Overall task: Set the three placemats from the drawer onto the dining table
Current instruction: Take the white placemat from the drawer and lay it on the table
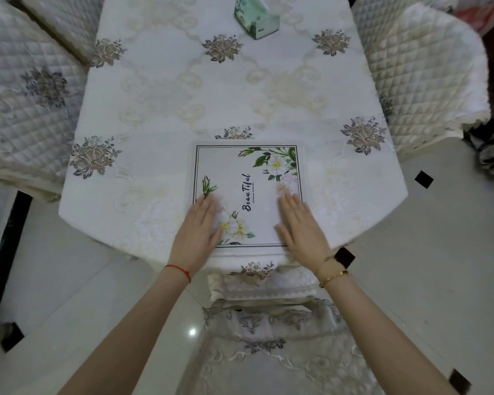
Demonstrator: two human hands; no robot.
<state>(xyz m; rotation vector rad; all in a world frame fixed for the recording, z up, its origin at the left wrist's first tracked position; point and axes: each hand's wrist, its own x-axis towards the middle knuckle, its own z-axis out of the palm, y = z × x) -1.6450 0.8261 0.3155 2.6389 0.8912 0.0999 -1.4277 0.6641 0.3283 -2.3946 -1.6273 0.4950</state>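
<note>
White on white pretty much everywhere, so the one placemat (247, 195) in view is easiest to pick out by its thin dark border, the green-and-white flower print and the "Beautiful" script running down the middle. It lies flat at the near end of the dining table (160, 115), its near edge right along the table's edge.

Both forearms reach in from the bottom, angled toward each other. The left hand (201, 226) lies palm-down on the mat's near-left part, fingers straight and together, tips just by the rosebud print. The right hand (300, 223) does the same on the near-right part, fingers flat and slightly spread, tips close to the mat's right border line. Neither hand is curled around anything; they're just pressing flat on the fabric. So the mat sits under both palms, with the script and the lower flower cluster showing in the gap between them.

Count-wise: one placemat visible, two hands, a red string bracelet (180, 270) on the left wrist and a gold bangle (332, 276) on the right. One green tissue box (254, 19) at the far end of the table. Quilted chair covers (26, 109) on both sides, plus one lace-covered chair (268, 323) tucked in right below the hands.
</note>
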